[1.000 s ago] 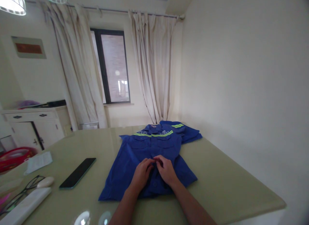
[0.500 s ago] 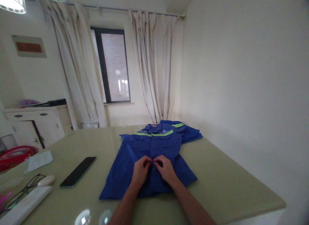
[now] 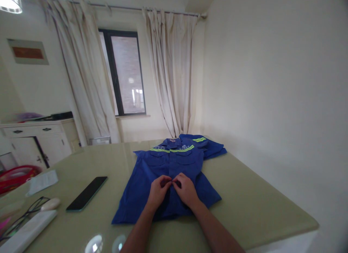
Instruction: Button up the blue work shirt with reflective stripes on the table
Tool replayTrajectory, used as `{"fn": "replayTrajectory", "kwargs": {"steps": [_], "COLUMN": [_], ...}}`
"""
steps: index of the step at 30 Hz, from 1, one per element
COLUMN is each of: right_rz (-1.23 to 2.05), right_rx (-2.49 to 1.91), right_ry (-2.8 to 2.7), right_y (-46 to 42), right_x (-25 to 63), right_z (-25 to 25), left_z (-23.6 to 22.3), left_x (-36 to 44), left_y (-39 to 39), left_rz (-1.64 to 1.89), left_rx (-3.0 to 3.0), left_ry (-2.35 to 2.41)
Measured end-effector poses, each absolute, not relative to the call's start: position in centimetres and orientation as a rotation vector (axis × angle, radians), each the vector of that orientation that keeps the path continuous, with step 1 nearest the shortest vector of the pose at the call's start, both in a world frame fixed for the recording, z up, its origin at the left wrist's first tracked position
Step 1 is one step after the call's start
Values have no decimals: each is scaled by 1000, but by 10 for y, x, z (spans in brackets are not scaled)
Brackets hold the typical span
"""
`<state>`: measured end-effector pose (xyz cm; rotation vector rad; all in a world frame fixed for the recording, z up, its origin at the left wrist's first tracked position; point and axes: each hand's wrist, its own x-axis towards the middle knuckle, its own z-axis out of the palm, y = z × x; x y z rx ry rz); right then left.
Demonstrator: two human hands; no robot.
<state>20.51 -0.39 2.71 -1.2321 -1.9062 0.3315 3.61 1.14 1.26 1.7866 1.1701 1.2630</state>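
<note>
A blue work shirt (image 3: 136,195) with yellow-green reflective stripes and chest pockets lies spread on the table, its collar pointing away from me. My left hand (image 3: 158,189) pinches the front placket at the lower middle of the shirt. Right beside it, my right hand (image 3: 186,189) pinches the same strip, and the fingertips of both hands almost touch. Whatever small part of the placket sits between the fingertips is too small to make out. Behind the shirt's right shoulder lies a second blue garment (image 3: 214,148) with a matching stripe.
On the table (image 3: 252,206) to the left are a phone (image 3: 87,194), glasses (image 3: 35,206), a pale computer mouse (image 3: 50,204), a white strip-shaped object (image 3: 29,231) and a white paper-like sheet (image 3: 42,182). A red basin (image 3: 20,175) stands beyond the left edge. A wall (image 3: 266,100) runs along the right.
Both hands stay at the same spot on the placket, with only slight finger movement. The whole view has shifted a little; the shirt lies as before.
</note>
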Motion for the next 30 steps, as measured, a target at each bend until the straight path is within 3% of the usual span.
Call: {"fn": "replayTrajectory", "kwargs": {"steps": [30], "right_rz": [403], "right_rx": [-1138], "right_ry": [-1843], "right_y": [0], "right_x": [205], "right_z": [25], "left_z": [19], "left_x": [38], "left_y": [4], "left_rz": [1363], "left_rx": [1979], "left_ry": [1238]}}
